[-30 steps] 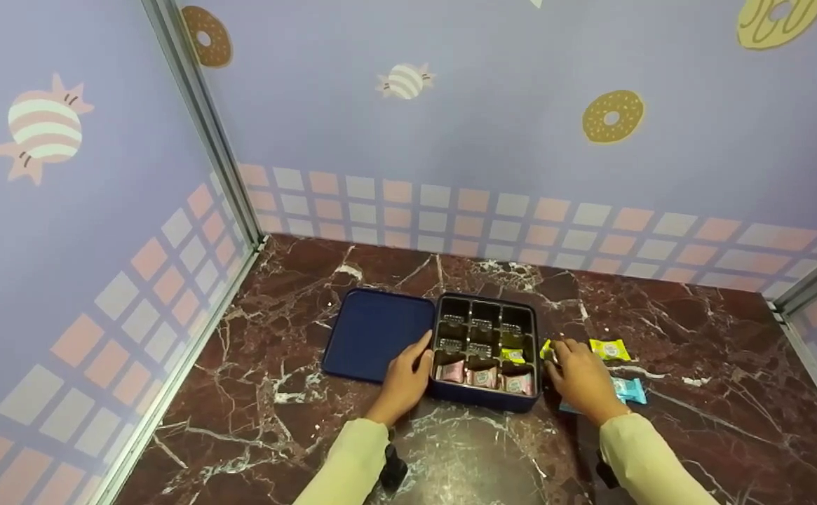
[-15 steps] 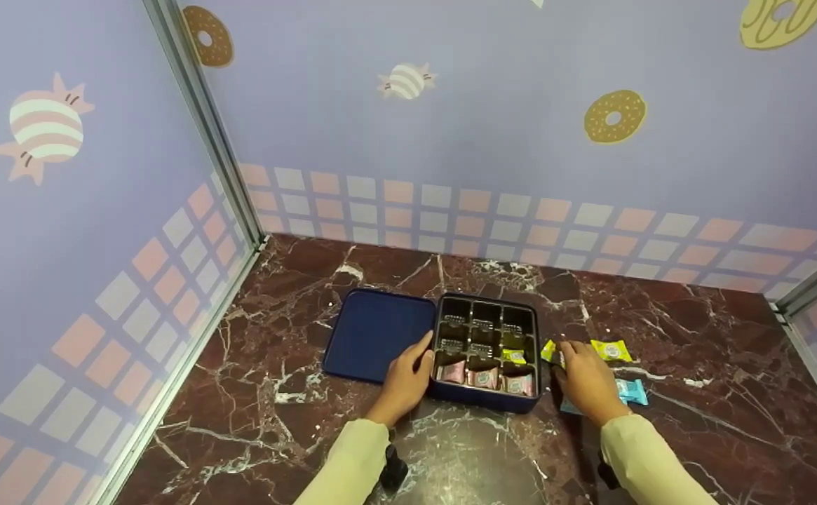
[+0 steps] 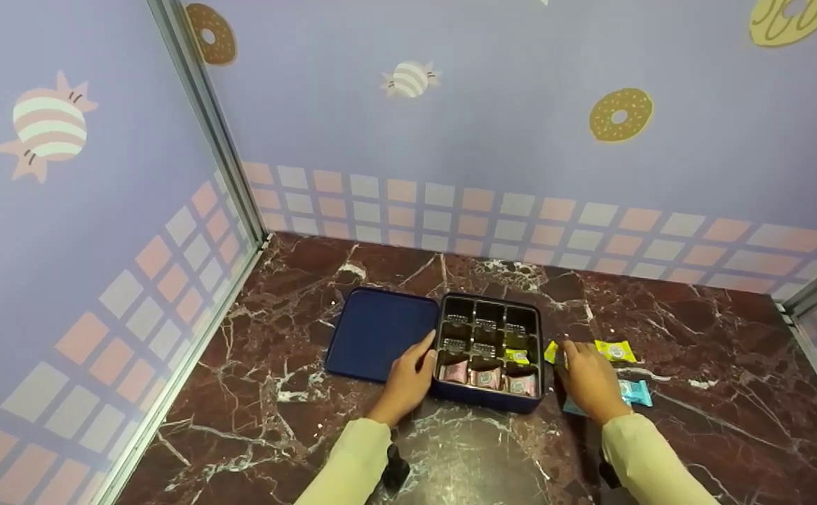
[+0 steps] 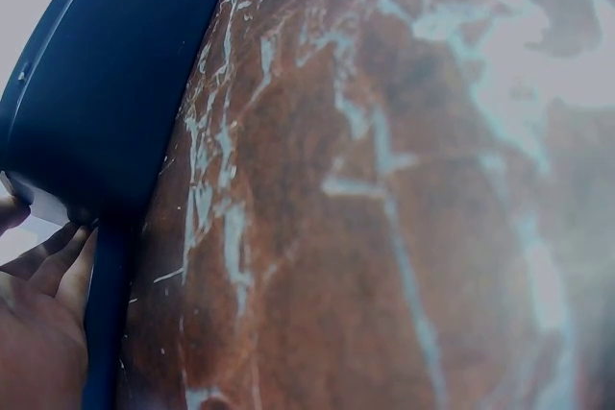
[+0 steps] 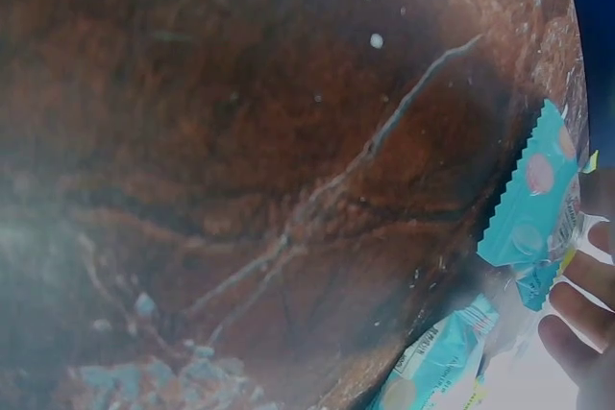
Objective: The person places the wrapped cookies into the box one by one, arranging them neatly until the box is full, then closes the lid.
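Note:
A navy box [image 3: 485,398] with a black divided tray stands on the marbled table. Pink candy packets [image 3: 487,379] fill its front row, and a yellow-green packet [image 3: 517,356] lies in the middle row's right compartment. My left hand [image 3: 408,382] rests along the box's left wall, index finger extended; in the left wrist view its fingers touch the navy side [image 4: 106,93]. To the right of the box, my right hand [image 3: 588,381] pinches a yellow-green candy packet [image 3: 552,351], mostly covered by the fingers. Beside those fingers lie teal packets [image 5: 528,199], partly under the hand in the head view.
The navy lid [image 3: 380,333] lies flat, left of the box. Another yellow-green packet [image 3: 616,351] lies beyond the right hand. Patterned walls [image 3: 450,140] bound the table [image 3: 296,301] at the back and sides.
My right hand has drawn slightly to the right, so more of the yellow-green packet's left end shows. The left hand and the box stay put; the head view has shifted a little.

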`<state>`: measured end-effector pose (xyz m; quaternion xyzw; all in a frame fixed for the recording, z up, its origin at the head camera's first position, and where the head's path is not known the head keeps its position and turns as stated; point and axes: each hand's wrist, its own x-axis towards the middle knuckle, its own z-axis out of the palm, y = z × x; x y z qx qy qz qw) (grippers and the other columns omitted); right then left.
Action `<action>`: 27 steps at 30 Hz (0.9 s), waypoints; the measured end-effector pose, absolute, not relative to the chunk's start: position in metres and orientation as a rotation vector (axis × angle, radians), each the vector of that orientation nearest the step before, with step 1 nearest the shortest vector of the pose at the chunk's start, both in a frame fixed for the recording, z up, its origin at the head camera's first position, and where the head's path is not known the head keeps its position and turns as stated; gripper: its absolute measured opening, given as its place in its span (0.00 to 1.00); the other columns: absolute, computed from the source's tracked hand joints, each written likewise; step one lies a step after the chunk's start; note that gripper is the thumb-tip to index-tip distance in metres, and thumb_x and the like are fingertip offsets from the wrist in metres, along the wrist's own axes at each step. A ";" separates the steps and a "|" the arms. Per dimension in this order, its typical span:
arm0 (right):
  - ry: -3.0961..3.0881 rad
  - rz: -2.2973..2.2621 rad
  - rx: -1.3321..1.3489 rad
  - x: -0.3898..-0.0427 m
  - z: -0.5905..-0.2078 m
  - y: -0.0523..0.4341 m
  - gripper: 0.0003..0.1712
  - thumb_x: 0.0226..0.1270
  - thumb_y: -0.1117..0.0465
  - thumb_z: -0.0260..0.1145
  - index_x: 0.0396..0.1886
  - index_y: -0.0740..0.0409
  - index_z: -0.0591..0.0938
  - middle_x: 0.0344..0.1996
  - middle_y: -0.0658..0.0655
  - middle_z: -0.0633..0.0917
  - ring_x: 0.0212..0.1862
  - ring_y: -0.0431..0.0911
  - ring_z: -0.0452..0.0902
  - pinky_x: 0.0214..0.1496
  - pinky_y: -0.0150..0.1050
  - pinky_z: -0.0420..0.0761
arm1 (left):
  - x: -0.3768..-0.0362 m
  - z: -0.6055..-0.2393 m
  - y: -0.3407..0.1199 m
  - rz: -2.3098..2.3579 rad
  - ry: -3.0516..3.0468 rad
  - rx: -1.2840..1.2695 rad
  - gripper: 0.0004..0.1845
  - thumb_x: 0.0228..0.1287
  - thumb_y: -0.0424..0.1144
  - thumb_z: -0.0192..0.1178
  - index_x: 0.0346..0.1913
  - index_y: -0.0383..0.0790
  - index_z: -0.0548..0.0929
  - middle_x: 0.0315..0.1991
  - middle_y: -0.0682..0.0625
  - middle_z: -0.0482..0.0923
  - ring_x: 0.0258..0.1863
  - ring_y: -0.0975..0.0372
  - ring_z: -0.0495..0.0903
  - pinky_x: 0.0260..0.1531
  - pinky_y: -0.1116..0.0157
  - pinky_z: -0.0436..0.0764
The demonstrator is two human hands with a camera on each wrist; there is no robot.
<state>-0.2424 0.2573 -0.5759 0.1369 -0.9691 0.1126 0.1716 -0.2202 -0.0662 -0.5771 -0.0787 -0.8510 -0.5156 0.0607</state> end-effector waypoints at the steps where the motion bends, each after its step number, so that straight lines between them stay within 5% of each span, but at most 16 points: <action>1: -2.736 0.313 0.396 -0.242 -0.576 0.257 0.17 0.50 0.69 0.73 0.40 0.66 0.78 0.34 0.66 0.84 0.39 0.61 0.79 0.42 0.56 0.78 | -0.220 -0.577 -0.066 -1.560 -2.575 -0.240 0.23 0.75 0.42 0.49 0.70 0.44 0.70 0.62 0.43 0.76 0.63 0.50 0.74 0.63 0.51 0.72; 18: -2.729 0.273 0.404 -0.240 -0.570 0.259 0.18 0.52 0.72 0.70 0.45 0.69 0.80 0.37 0.66 0.84 0.41 0.60 0.78 0.45 0.56 0.78 | -0.220 -0.575 -0.066 -1.573 -2.596 -0.238 0.24 0.75 0.43 0.48 0.70 0.44 0.69 0.63 0.42 0.76 0.64 0.50 0.73 0.64 0.51 0.72; 27: -2.718 0.279 0.413 -0.238 -0.565 0.260 0.15 0.52 0.69 0.73 0.39 0.64 0.79 0.36 0.64 0.84 0.42 0.60 0.77 0.44 0.56 0.77 | -0.220 -0.577 -0.066 -1.570 -2.577 -0.252 0.23 0.75 0.42 0.49 0.70 0.42 0.69 0.62 0.42 0.76 0.64 0.50 0.74 0.64 0.51 0.72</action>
